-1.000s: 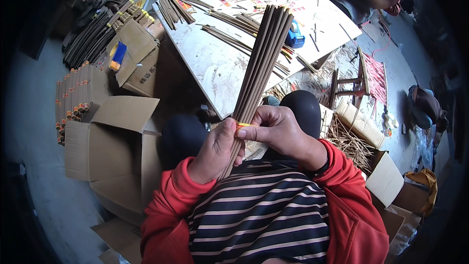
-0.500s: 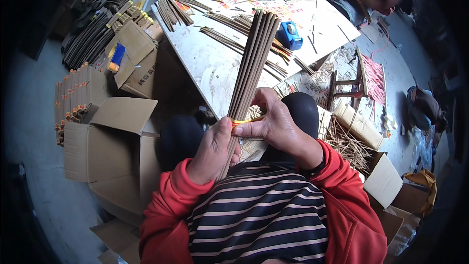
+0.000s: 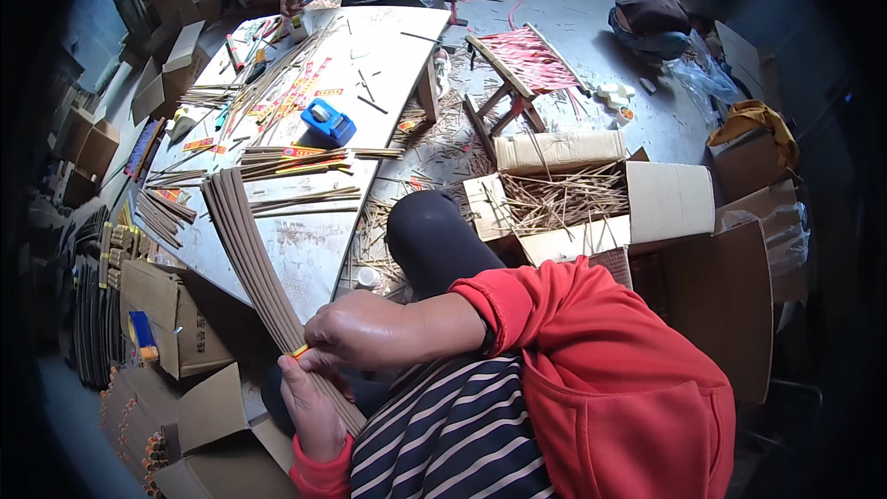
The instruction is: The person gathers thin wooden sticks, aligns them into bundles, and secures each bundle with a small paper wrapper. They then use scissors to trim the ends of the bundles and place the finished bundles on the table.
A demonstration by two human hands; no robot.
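We clench the stick bundle (image 3: 254, 263) in our left hand (image 3: 309, 407); our right hand (image 3: 356, 331) pinches its yellow band (image 3: 300, 350), likely mid-binding; tightening seems next.

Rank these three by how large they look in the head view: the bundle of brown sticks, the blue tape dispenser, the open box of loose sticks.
1. Open box of loose sticks
2. Bundle of brown sticks, though it is nearer the camera, so unsure
3. Blue tape dispenser

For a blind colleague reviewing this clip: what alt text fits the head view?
Both hands grip a long bundle of thin brown sticks at a yellow band, the right hand above the left hand. Beyond is a white table strewn with sticks, with cardboard boxes around.
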